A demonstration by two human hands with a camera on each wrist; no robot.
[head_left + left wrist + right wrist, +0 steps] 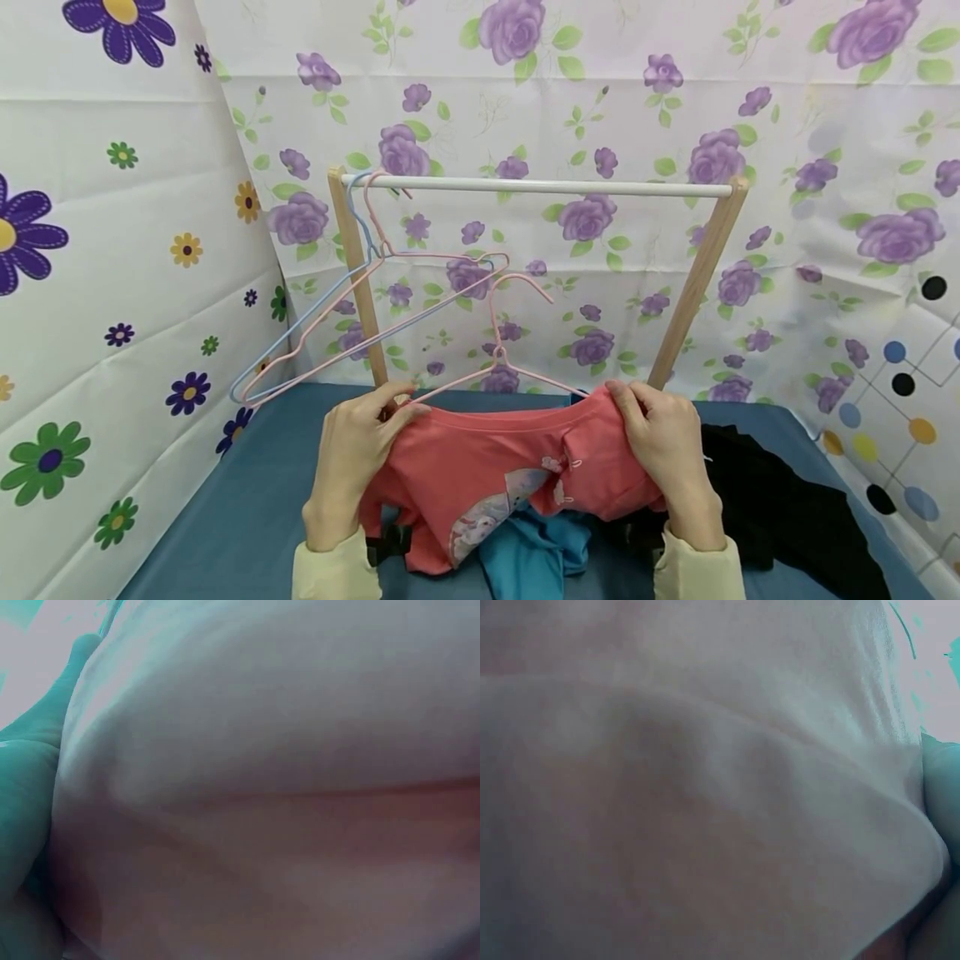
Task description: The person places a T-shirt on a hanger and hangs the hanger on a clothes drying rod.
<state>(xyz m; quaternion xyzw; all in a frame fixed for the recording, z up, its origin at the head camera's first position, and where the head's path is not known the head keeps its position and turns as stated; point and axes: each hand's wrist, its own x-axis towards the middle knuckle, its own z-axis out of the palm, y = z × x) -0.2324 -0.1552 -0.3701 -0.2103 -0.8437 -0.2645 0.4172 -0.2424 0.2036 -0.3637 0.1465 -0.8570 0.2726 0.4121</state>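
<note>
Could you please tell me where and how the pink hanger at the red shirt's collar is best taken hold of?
I'd probably pinch the pink hanger at its neck, just below the hook, coming from the right, where the hook opens. That part stands bare above the red shirt; the sloping arms run down to the collar, which the left hand and right hand hold.

- Left hand (354, 454), lower centre-left of the frame: fingers (384, 398) curled in a pinch, tips turned inward.
- Right hand (667, 437), lower centre-right: pinching likewise.
- Left sleeve (335, 573) and right sleeve (699, 572), both cream, enter from the bottom edge.
</note>
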